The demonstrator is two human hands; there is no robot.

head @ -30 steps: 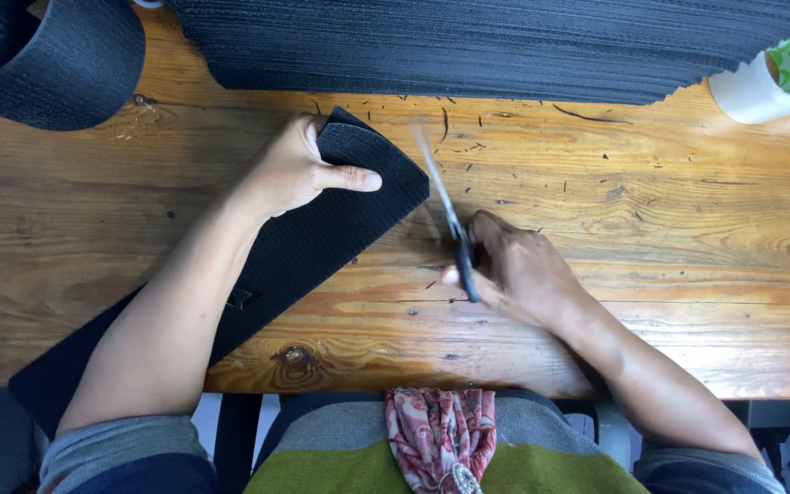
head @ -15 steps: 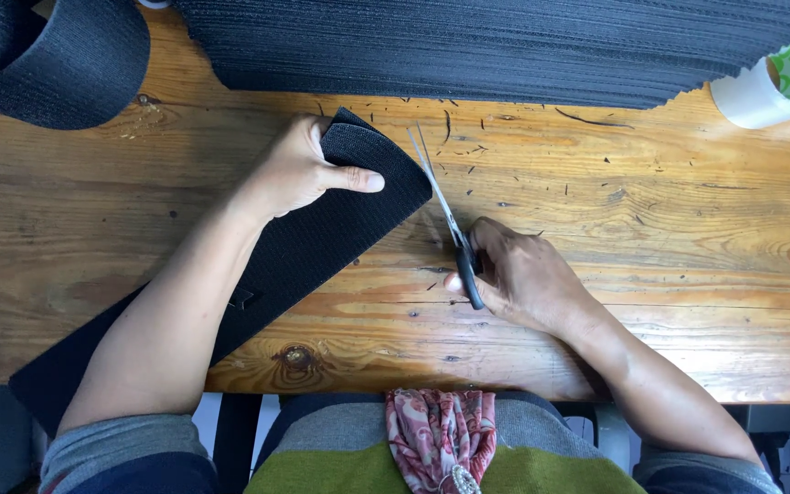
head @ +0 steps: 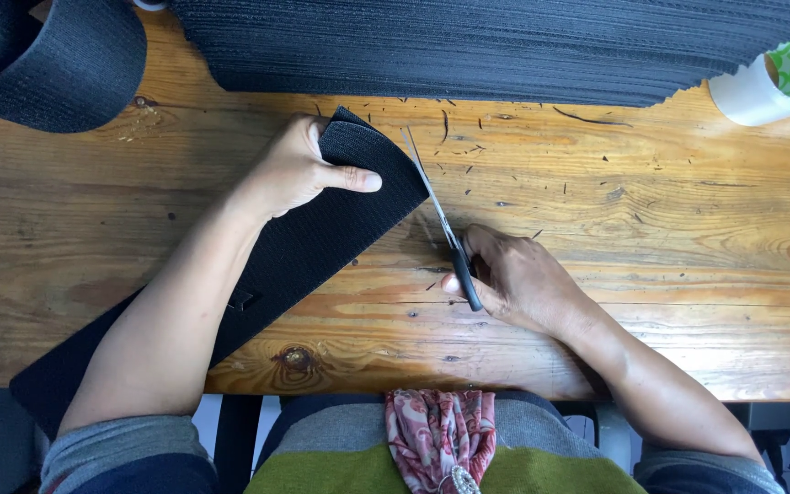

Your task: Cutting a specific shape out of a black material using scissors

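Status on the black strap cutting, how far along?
Done: black offcut scraps litter the wooden table, so earlier snips were made. In hand: left hand pins the black strap; right hand holds scissors at its end. Left: the long strap remainder and the roll look uncut.

Left hand (head: 299,169) flat, thumb outstretched; right hand (head: 518,279) curled, fingers (head: 468,274) closed, both forearms angled inward.
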